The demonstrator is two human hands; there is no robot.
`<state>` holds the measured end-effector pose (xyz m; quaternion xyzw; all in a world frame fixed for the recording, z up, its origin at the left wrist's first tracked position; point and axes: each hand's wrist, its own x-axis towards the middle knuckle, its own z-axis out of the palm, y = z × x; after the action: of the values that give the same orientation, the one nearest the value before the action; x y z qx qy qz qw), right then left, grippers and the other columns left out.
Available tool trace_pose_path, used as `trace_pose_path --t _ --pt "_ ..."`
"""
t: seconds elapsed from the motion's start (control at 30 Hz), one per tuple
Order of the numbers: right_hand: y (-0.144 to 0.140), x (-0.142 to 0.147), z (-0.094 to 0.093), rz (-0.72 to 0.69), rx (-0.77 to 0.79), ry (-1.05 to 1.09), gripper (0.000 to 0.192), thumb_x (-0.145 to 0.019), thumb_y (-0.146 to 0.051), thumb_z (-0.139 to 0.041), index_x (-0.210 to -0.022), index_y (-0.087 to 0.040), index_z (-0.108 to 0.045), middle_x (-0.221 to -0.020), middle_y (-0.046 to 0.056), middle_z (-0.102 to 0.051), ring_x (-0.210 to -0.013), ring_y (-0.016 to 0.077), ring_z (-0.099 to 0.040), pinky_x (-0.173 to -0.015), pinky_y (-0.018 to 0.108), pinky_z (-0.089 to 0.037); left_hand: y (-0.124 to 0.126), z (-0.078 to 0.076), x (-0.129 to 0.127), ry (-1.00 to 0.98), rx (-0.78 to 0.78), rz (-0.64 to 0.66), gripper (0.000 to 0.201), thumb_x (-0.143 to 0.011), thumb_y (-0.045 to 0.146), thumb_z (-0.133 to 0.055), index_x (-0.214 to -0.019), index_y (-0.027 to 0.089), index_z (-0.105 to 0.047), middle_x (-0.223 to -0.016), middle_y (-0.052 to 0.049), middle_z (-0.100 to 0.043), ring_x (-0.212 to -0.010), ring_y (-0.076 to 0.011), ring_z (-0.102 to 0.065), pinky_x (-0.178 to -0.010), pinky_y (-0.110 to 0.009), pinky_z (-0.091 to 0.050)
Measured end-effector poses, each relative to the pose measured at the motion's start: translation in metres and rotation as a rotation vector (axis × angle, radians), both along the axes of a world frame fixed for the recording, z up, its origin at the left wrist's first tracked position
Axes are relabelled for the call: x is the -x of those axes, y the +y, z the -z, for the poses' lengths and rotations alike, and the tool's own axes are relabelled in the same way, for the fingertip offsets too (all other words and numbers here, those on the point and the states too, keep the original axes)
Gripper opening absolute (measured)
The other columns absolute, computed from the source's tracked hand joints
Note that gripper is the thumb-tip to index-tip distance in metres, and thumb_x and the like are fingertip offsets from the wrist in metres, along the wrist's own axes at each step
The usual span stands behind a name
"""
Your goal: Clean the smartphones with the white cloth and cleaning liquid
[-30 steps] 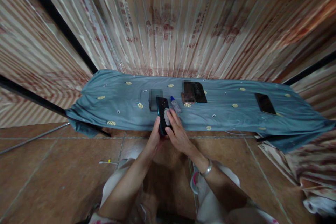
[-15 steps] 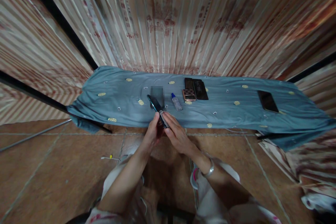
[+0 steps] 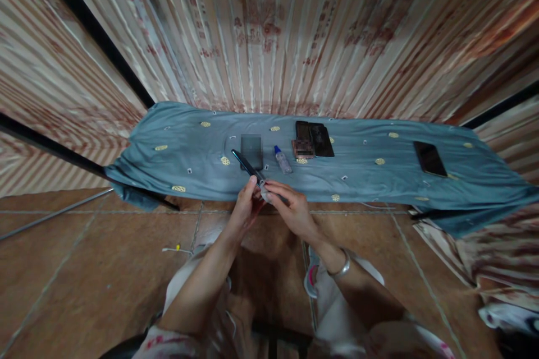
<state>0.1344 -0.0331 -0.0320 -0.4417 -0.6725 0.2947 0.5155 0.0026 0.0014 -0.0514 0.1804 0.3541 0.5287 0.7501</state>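
Smartphone, dark with a blue edge, held tilted, left of the blue-capped bottle and nearer the wearer; left hand, fingers closed round its lower end; right hand, fingers pinching a pale cloth at that same end; wiping seems under way, not finished. Right of the bottle: two dark flat devices, a brownish blurred case and, well apart, a black phone, none touched by either hand; whether any is already wiped cannot be told.
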Motion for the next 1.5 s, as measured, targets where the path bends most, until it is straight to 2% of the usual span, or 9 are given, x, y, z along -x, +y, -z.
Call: trace_pose_path --t 0.1,0.3,0.5,0.73,0.87,1.07,1.17,1.33,1.5 --pt "0.000 0.000 0.002 0.030 -0.035 -0.066 0.027 -0.095 -0.034 -0.055 -0.116 -0.026 -0.070 -0.119 0.007 -0.071 -0.114 0.0195 -0.065 -0.102 0.037 -0.051 0.001 -0.004 -0.001 -0.015 0.044 -0.010 0.031 -0.079 0.045 -0.070 -0.075 0.015 -0.066 -0.068 0.002 -0.067 -0.060 -0.0084 -0.060 -0.060 -0.020 -0.047" --pt "-0.001 0.001 0.003 0.025 -0.176 -0.273 0.033 -0.098 -0.034 -0.048 -0.127 -0.029 -0.064 -0.124 0.005 -0.068 -0.119 0.0206 -0.061 -0.103 0.042 -0.051 -0.001 -0.022 -0.003 -0.067 0.105 0.088 0.044 -0.088 0.054 -0.055 -0.082 0.012 -0.068 -0.071 -0.003 -0.067 -0.061 -0.0101 -0.061 -0.055 -0.019 -0.048" --pt "-0.001 -0.001 0.003 0.024 -0.317 -0.390 0.035 -0.099 -0.025 -0.046 -0.130 -0.022 -0.061 -0.122 0.010 -0.068 -0.119 0.0228 -0.060 -0.101 0.043 -0.053 -0.001 -0.028 -0.002 -0.105 0.184 0.090 0.048 -0.091 0.055 -0.048 -0.082 0.013 -0.067 -0.070 -0.005 -0.067 -0.057 -0.0117 -0.060 -0.052 -0.021 -0.049" --pt "0.001 -0.006 0.009 0.023 -0.313 -0.491 0.035 -0.098 -0.024 -0.049 -0.131 -0.018 -0.060 -0.126 0.012 -0.065 -0.126 0.0247 -0.055 -0.106 0.047 -0.051 0.002 -0.028 0.008 -0.093 0.184 0.082 0.049 -0.093 0.055 -0.043 -0.087 0.014 -0.069 -0.078 -0.009 -0.072 -0.063 -0.0154 -0.065 -0.061 -0.027 -0.055" --pt "0.003 -0.009 0.011 0.042 -0.306 -0.527 0.034 -0.098 -0.024 -0.049 -0.129 -0.019 -0.061 -0.126 0.011 -0.066 -0.126 0.0248 -0.055 -0.106 0.047 -0.051 0.003 -0.031 0.014 -0.099 0.172 0.080 0.050 -0.092 0.056 -0.043 -0.089 0.014 -0.071 -0.084 -0.009 -0.074 -0.071 -0.0175 -0.068 -0.071 -0.031 -0.057" --pt "0.003 -0.011 0.011 0.039 -0.301 -0.513 0.033 -0.098 -0.024 -0.048 -0.128 -0.019 -0.062 -0.123 0.011 -0.068 -0.122 0.0249 -0.057 -0.104 0.047 -0.053 0.002 -0.030 0.017 -0.105 0.151 0.091 0.050 -0.091 0.058 -0.045 -0.092 0.015 -0.071 -0.086 -0.009 -0.075 -0.078 -0.0182 -0.069 -0.078 -0.031 -0.055" --pt "-0.001 -0.008 0.010 0.024 -0.300 -0.495 0.034 -0.098 -0.024 -0.047 -0.130 -0.019 -0.061 -0.122 0.011 -0.068 -0.121 0.0250 -0.058 -0.102 0.047 -0.054 0.001 -0.028 0.014 -0.071 0.144 0.122 0.049 -0.089 0.058 -0.050 -0.091 0.015 -0.071 -0.084 -0.009 -0.074 -0.074 -0.0174 -0.068 -0.071 -0.028 -0.055" --pt "-0.007 0.001 0.006 0.015 -0.315 -0.423 0.034 -0.099 -0.024 -0.047 -0.128 -0.020 -0.063 -0.121 0.011 -0.069 -0.116 0.0245 -0.062 -0.098 0.044 -0.055 -0.002 -0.027 0.008 -0.051 0.162 0.157 0.047 -0.090 0.056 -0.050 -0.080 0.014 -0.071 -0.072 -0.005 -0.070 -0.058 -0.0119 -0.062 -0.051 -0.021 -0.048" --pt "-0.007 0.006 0.002 -0.005 -0.183 -0.248 0.034 -0.099 -0.033 -0.046 -0.128 -0.029 -0.063 -0.124 0.007 -0.068 -0.117 0.0216 -0.062 -0.101 0.044 -0.052 -0.005 -0.021 0.003 -0.024 0.146 0.123 0.039 -0.084 0.052 -0.061 -0.075 0.014 -0.068 -0.066 -0.001 -0.067 -0.056 -0.0098 -0.060 -0.052 -0.020 -0.046"
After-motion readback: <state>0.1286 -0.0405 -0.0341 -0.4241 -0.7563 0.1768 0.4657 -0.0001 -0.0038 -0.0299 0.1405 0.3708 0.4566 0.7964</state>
